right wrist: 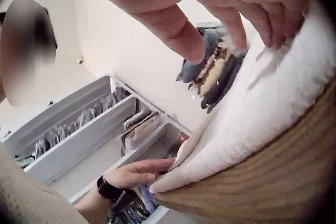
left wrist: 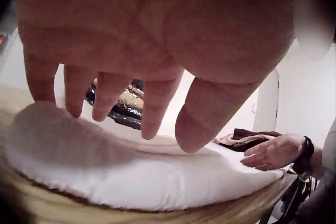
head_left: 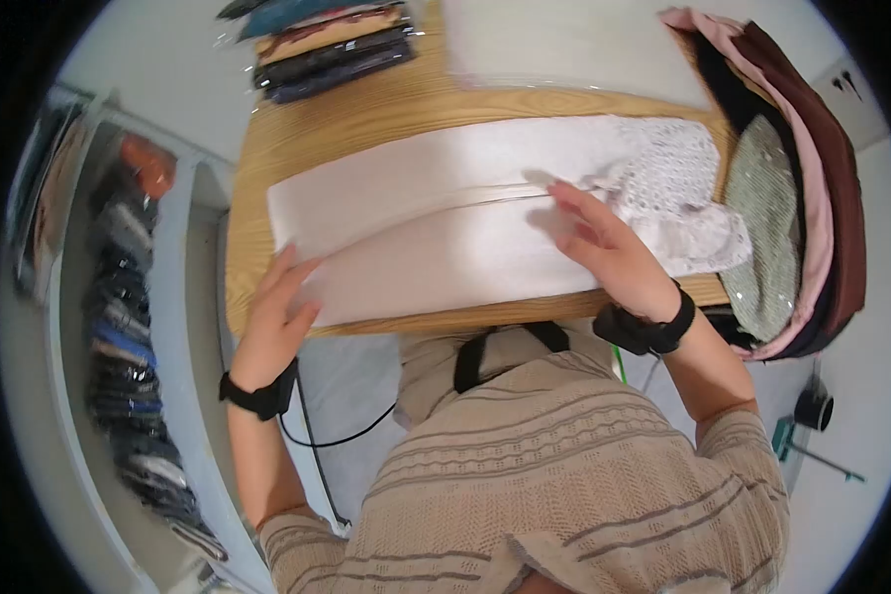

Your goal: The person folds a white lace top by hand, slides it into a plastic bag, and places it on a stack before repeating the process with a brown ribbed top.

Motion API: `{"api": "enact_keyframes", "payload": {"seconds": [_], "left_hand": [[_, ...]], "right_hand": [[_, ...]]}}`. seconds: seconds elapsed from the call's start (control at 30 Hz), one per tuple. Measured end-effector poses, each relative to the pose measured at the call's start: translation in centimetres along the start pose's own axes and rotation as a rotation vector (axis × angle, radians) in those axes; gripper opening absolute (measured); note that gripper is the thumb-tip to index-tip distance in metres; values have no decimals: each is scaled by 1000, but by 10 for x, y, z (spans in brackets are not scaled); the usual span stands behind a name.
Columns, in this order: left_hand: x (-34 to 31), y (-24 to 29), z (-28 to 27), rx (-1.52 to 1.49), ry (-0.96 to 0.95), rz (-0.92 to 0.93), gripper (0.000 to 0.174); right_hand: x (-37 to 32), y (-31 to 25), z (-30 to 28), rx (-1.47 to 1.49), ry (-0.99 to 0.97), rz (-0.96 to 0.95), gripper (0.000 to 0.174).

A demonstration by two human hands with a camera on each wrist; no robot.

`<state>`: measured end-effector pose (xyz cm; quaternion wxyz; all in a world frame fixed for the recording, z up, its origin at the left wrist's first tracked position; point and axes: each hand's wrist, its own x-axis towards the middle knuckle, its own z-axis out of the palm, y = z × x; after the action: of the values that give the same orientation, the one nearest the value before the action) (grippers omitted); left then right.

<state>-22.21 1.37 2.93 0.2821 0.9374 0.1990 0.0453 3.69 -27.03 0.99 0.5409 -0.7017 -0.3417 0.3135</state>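
A white cloth (head_left: 396, 223) lies folded lengthwise on the wooden table, two long halves meeting along a middle line, with a lacy, bunched end (head_left: 668, 168) at the right. My left hand (head_left: 272, 322) rests with spread fingers at the cloth's left end; in the left wrist view its fingertips are at the white fabric (left wrist: 142, 179). My right hand (head_left: 614, 252) is over the cloth beside the lacy part, fingers loosely extended and holding nothing. Whether its fingertips touch the fabric in the right wrist view (right wrist: 262, 98) I cannot tell.
Packaged folded fabrics (head_left: 332, 49) lie at the table's back left, a clear plastic sheet (head_left: 574, 45) at the back. Pink, brown and grey-green cloths (head_left: 762, 228) hang over the right edge. Shelves with packets (head_left: 124, 327) stand on the left.
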Motion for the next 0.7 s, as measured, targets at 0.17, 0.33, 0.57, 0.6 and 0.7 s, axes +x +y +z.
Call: {"api": "enact_keyframes", "payload": {"seconds": [0.17,0.33,0.57,0.6,0.7], "left_hand": [[-7,-26,5,173,-2,31,39],[0,-39,-1,154,83,-45,35],[3,-47,-2,-34,335,-189,23],[5,-49,-3,-35,337,-191,23],[19,-51,-9,-87,284,-350,28]], "right_hand": [[8,17,-2,119,-152,21,46],[3,22,6,101,-110,-23,42],[1,12,4,-28,-139,-14,39],[2,10,3,-38,-188,-22,39],[3,-3,5,-171,-214,-128,41]]}}
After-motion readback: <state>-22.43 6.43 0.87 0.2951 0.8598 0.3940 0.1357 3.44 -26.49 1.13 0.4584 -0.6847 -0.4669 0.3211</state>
